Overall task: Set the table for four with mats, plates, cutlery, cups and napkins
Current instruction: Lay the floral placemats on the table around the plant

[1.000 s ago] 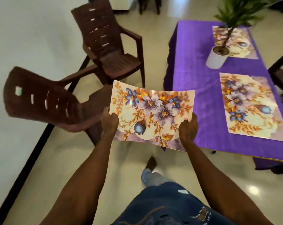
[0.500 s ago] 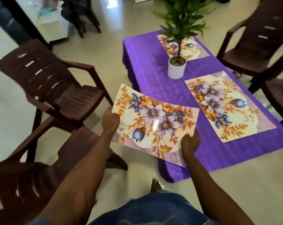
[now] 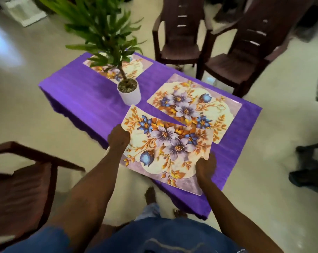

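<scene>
I hold a floral place mat (image 3: 165,148) by its two short edges, above the near side of the purple-clothed table (image 3: 85,99). My left hand (image 3: 118,138) grips its left edge and my right hand (image 3: 205,166) grips its right edge. Its far right corner overlaps a second floral mat (image 3: 196,105) that lies flat on the right half of the table. A third mat (image 3: 136,67) lies at the far end, partly hidden behind the plant.
A potted plant in a white pot (image 3: 130,94) stands mid-table, close to the held mat's far corner. Two brown plastic chairs (image 3: 180,41) (image 3: 245,57) stand beyond the table, another chair (image 3: 21,183) at my near left. My bare feet (image 3: 151,196) are at the table's edge.
I have turned and stepped toward the table. The held mat has moved from beside the table to over its near side, now overlapping the laid mat.
</scene>
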`<state>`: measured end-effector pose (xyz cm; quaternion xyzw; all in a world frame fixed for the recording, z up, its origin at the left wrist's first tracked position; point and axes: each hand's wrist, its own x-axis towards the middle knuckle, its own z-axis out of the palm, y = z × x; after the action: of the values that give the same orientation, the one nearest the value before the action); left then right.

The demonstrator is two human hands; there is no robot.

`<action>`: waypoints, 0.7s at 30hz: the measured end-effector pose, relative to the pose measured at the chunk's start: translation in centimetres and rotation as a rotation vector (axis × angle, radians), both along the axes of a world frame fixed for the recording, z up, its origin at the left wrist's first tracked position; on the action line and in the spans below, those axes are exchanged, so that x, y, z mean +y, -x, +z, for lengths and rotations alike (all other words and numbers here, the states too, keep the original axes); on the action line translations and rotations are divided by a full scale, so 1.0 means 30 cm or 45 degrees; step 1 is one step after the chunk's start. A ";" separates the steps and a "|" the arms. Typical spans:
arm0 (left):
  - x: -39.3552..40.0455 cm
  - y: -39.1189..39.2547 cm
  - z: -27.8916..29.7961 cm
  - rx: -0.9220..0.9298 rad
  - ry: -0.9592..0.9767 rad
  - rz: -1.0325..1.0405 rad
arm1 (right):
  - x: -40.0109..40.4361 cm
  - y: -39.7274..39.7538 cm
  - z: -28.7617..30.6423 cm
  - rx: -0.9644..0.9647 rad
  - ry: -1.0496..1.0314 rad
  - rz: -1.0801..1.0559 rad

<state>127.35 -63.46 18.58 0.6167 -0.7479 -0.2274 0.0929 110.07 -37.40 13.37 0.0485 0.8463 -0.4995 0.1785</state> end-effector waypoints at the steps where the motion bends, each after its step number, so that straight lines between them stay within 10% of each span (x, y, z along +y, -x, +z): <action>1: -0.031 0.006 -0.019 -0.016 0.005 -0.052 | -0.013 -0.011 -0.006 0.004 -0.015 -0.036; 21: -0.211 0.094 -0.131 0.086 -0.317 -0.240 | 0.013 -0.101 -0.075 -0.087 -0.110 -0.336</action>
<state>124.52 -69.78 14.66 0.5427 -0.7648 -0.3466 0.0190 113.11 -37.03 11.12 0.1837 0.8468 -0.4799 0.1376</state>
